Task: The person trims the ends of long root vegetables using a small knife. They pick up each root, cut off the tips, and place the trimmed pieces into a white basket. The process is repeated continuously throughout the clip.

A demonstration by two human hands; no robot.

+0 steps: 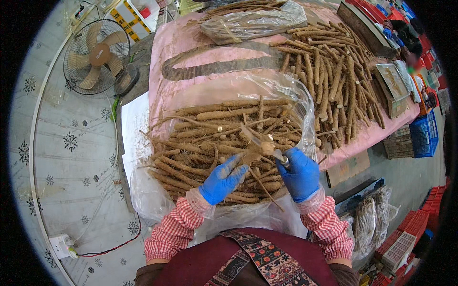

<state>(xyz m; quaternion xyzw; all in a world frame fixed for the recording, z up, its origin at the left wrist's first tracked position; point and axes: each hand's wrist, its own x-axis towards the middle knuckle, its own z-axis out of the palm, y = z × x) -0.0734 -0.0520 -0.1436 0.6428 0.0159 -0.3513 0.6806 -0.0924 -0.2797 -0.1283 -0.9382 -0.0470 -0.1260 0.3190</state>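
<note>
Both hands wear blue gloves over a heap of brown, hairy long roots [191,124] in an open plastic bag. My left hand [219,179] is closed on a brown root [253,153], whose far end shows a pale cut face. My right hand [299,172] grips the silver handle of a knife [283,159]; its blade [252,136] points up-left, beside that root's end, partly hidden by it.
More roots [329,83] lie piled right on the pink-covered table [181,43], behind them a bagged bundle [253,26]. A fan [98,55] stands at left. Right are trays [392,81], a blue crate [423,134], red crates [400,233] and another person [405,35].
</note>
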